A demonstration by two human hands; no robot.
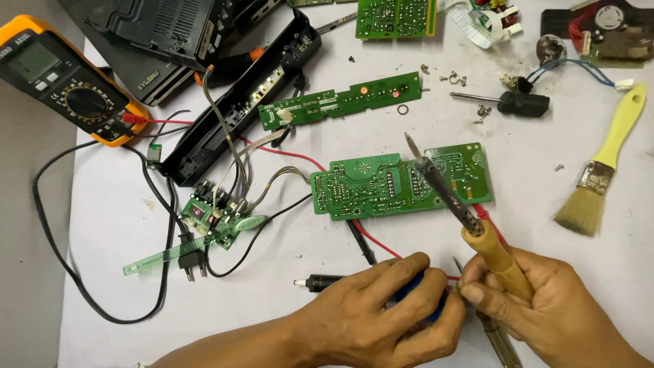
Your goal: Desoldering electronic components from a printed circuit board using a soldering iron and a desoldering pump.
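Nearest the viewer, the left hand [381, 307] curls closed over a blue-handled tool [417, 300], fingers wrapped tight so only a strip of blue shows, its white tip [300, 281] poking out to the left. Just beside it, the right hand [545, 307] closes around the wooden handle of a soldering iron [470, 218] — thumb pressed along the grip, the dark barrel angled up and to the left. The two hands touch at the fingertips.

The iron's tip hovers above a green circuit board [368, 187] lying solder-side up in the middle of the white table [531, 177]. Red and black leads run out from under the board toward the hands.

Further off lies a long narrow board [340, 102], with a black plastic housing [238, 109] to its left. At far left sits an orange multimeter [68, 78]; at right, a yellow-handled brush [603, 160] and a black screwdriver [511, 102] among loose screws.
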